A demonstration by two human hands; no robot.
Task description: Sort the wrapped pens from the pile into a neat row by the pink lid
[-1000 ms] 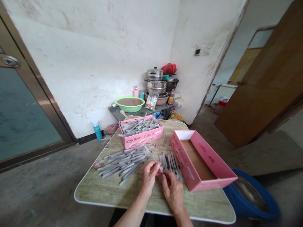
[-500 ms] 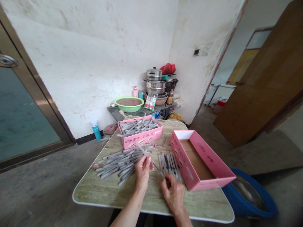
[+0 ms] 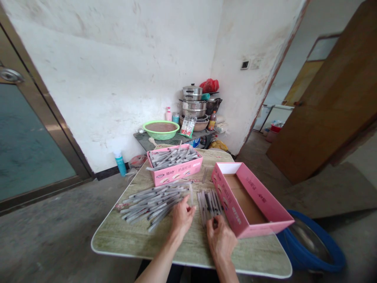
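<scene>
My left hand (image 3: 183, 215) is over the middle of the table, beside a loose pile of pens (image 3: 153, 202) with cloudy, translucent barrels. A pale, see-through plastic tube (image 3: 191, 192) stands out from its thumb and fingers, slightly blurred. To the right, my right hand (image 3: 220, 237) is low over the table with thumb and fingertips pinched. Those fingertips meet the near end of a short row of pens (image 3: 209, 202), some with dark parts, laid side by side. What they pinch is hidden.
A pink box (image 3: 176, 173) full of similar pens stands at the table's far side. Another pink box (image 3: 265, 196), with bare brown bottom, borders the row on the right. Behind are a green basin (image 3: 161, 135) and stacked pots (image 3: 193, 106). A blue tub (image 3: 318, 239) stands right of the table.
My hands have moved apart: the right went slightly right to the row, away from the thin dark piece's line to the left hand. The tube at my left hand now points more upright.
</scene>
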